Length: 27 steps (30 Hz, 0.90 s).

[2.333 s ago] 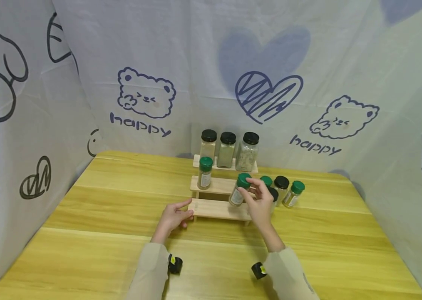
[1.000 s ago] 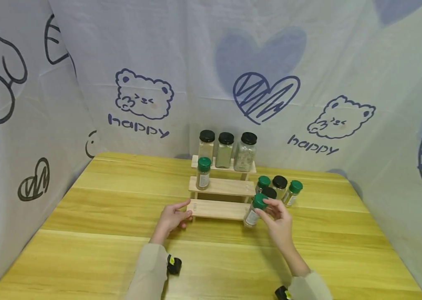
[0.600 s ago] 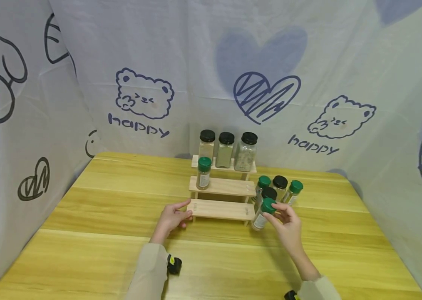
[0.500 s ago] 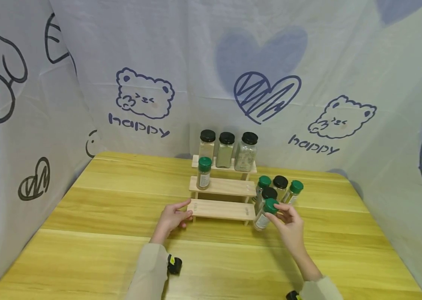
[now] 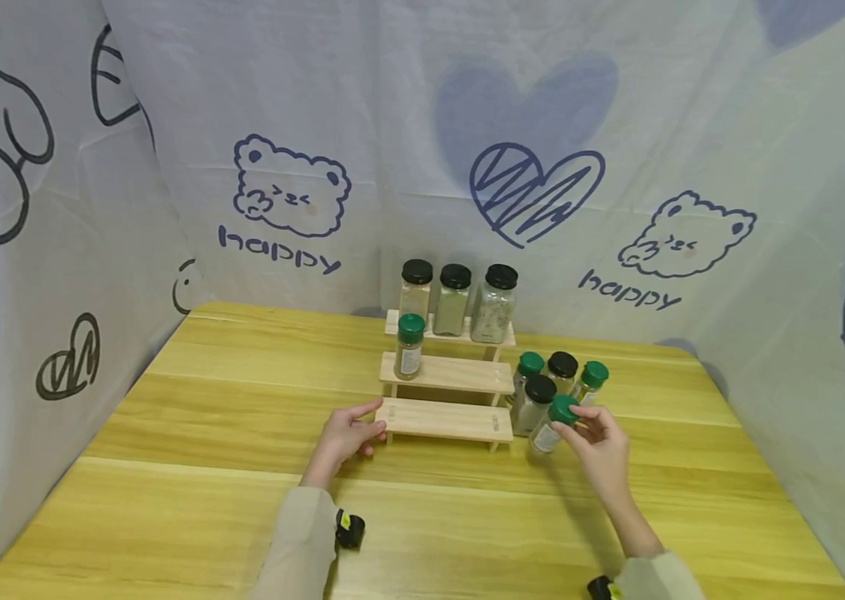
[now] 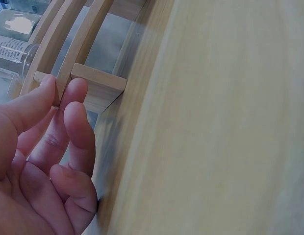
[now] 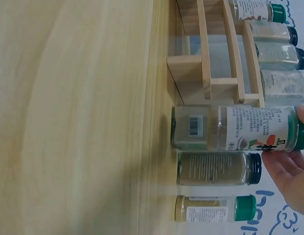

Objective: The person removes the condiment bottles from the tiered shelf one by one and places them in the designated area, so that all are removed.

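A three-tier wooden rack [image 5: 445, 419] stands mid-table. My left hand [image 5: 347, 435] pinches the left end of its lowest shelf between thumb and fingers; the left wrist view shows the thumb [image 6: 37, 100] on the board's edge. My right hand [image 5: 602, 446] pinches a spice jar [image 5: 547, 435] by its green lid, right of the rack. The jar tilts slightly and, in the right wrist view, its printed label [image 7: 257, 128] overlaps a black-lidded jar [image 7: 189, 128] behind it. One green-lidded jar [image 5: 409, 354] sits on the middle shelf's left end.
Three black-lidded jars [image 5: 452, 304] line the top shelf. Right of the rack, several more jars stand close together, among them a black-lidded one [image 5: 535, 404] and a green-lidded one [image 5: 592, 379]. A printed white curtain [image 5: 422, 200] hangs behind the wooden table [image 5: 242, 400].
My right hand has carried the green-lidded jar from above the rack's lower shelves rightward and nearer, to in front of the jar group. My left hand has stayed at the shelf end.
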Tool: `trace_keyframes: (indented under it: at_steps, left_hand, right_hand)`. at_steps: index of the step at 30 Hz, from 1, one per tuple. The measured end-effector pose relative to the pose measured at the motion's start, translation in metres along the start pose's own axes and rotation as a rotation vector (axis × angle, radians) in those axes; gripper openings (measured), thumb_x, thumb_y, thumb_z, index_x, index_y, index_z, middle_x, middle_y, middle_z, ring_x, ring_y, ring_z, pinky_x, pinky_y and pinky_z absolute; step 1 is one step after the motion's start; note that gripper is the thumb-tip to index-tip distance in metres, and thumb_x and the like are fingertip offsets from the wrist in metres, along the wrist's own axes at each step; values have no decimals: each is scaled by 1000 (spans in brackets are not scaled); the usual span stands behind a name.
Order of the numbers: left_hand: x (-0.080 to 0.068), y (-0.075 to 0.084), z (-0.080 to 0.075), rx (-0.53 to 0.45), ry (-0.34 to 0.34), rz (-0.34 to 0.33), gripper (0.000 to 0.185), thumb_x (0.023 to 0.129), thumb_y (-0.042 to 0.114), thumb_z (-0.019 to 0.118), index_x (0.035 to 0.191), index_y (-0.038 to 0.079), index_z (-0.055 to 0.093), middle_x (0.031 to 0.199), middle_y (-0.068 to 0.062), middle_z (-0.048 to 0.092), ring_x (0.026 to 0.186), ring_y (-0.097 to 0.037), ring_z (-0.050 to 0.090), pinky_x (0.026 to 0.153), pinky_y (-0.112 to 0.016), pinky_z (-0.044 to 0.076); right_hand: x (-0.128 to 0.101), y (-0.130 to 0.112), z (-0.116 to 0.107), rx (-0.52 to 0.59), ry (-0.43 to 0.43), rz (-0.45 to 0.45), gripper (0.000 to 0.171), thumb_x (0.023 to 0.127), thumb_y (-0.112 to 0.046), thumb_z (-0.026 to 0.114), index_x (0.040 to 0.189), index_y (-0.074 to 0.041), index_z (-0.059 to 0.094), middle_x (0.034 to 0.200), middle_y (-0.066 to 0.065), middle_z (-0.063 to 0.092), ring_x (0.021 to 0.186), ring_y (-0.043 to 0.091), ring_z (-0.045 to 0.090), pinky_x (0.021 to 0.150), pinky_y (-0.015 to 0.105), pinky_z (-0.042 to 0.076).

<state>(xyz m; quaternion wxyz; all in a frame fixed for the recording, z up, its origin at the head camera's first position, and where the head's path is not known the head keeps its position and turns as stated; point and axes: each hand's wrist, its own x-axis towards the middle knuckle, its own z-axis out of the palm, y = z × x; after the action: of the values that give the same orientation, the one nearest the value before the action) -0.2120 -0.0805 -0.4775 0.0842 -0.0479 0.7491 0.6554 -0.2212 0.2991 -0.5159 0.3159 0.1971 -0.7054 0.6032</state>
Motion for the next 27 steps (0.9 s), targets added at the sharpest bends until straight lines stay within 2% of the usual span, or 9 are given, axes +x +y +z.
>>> trace_keyframes:
  at_steps: [1,3,8,10,22,25,27]
  left_hand:
    - [0,0,0,-1,0,0,43,83,4,62,125,7,52,75,-14,66,38,-10,46,40,-21,39]
    - [0,0,0,-1,1,0,43,83,4,62,125,7,52,74,-14,66,38,-10,46,40,-21,39]
    - [0,0,0,-6,-4,2,43,83,5,62,125,7,52,74,-14,66,38,-10,46,39,-20,38]
    - [0,0,-1,-7,-6,2,43,83,5,62,125,7,52,74,-14,66,38,-10,46,39,-20,37]
    - [1,1,-2,-8,-14,3,43,84,5,61,126,8,51,75,-14,66,37,-10,46,38,-19,34]
    - [0,1,-2,2,-19,6,43,84,7,61,127,8,51,75,-14,66,37,-10,46,36,-18,30]
    - [-1,2,-1,9,-19,2,43,85,8,61,127,9,51,76,-14,67,38,-10,46,35,-18,27]
  right_hand:
    - [1,1,-1,-19,6,5,33,68,9,72,98,3,60,95,12,60,87,17,62,70,22,49]
    - [4,-14,1,-11,5,15,31,68,7,73,96,2,61,94,12,61,85,16,62,69,21,49]
    - [9,-10,-4,-80,31,85,29,68,3,75,92,-1,61,93,10,62,85,15,62,68,21,49]
    - [7,16,-11,-173,51,109,30,67,2,76,92,-4,61,94,7,62,85,12,62,68,21,49]
    - [17,29,-16,-176,82,179,30,65,4,76,90,-6,62,94,5,60,83,13,62,67,21,49]
    - [21,21,-14,-131,71,164,28,67,2,76,90,-5,63,92,4,60,83,8,61,66,17,48]
    - [24,0,-7,-124,67,167,25,68,4,75,88,-1,62,91,4,60,82,5,60,66,16,48]
